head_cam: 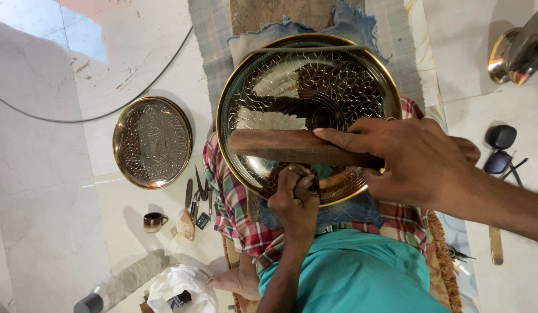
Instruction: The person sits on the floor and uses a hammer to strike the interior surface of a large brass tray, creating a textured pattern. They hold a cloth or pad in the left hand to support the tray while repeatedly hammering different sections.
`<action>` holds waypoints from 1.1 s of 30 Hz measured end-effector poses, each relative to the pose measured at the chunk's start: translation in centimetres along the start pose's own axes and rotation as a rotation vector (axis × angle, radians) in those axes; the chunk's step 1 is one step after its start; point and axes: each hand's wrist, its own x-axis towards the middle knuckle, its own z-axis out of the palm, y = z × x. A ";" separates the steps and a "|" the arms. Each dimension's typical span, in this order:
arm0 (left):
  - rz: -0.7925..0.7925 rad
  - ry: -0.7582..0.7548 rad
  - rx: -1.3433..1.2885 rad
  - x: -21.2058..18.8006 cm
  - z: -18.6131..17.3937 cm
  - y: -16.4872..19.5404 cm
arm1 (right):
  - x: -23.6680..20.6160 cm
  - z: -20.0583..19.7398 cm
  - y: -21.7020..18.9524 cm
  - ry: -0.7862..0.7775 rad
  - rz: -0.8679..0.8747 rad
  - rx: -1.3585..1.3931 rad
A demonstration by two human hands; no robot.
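Engraving work fills the middle of the view: a large round brass plate with a gold rim and fine chased pattern (315, 75) rests tilted on the person's lap, over a red checked cloth (234, 214). The right hand (414, 162) is clamped around a dark wooden block (286, 146), holding it flat across the plate's near half. Just below it, the left hand (293, 197) is closed in a pinch on a small tool whose tip meets the plate's near edge; the tool itself is mostly hidden by the fingers. On the pale floor to the left lies a smaller round engraved plate (153, 142), well apart. Near it sit a small brown cup (153, 220) and a few loose metal tools (198, 197).
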 end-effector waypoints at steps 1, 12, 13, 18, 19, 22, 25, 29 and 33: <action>-0.002 0.000 0.044 0.0 0.0 -0.1 | 0.0 -0.3 -0.1 -0.048 -0.036 -0.144; -0.054 -0.052 -0.048 0.1 -0.2 -0.1 | 0.9 -0.5 -1.3 0.034 -0.177 -0.243; -0.079 -0.064 -0.057 0.1 -0.2 -0.1 | 1.0 -0.4 -1.3 0.054 -0.173 -0.186; 0.021 -0.054 0.073 0.3 -0.1 -0.2 | 1.0 -0.1 -1.2 -0.093 -0.119 -0.338; -0.017 -0.075 0.013 0.3 -0.1 -0.3 | 0.9 -0.1 -1.1 0.076 -0.200 -0.166; -0.101 -0.136 -0.103 0.3 -0.1 -0.6 | 0.6 0.1 -0.7 0.210 -0.237 -0.026; -0.128 -0.219 -0.125 0.5 -0.4 -0.8 | 0.1 0.7 0.2 -0.046 -0.048 -0.233; -0.129 -0.379 -0.112 1.4 -0.6 -1.0 | -1.0 2.6 2.4 0.108 0.015 0.097; -0.102 -0.558 -0.075 2.9 -1.1 -1.7 | -2.8 5.7 4.5 0.307 -0.044 0.334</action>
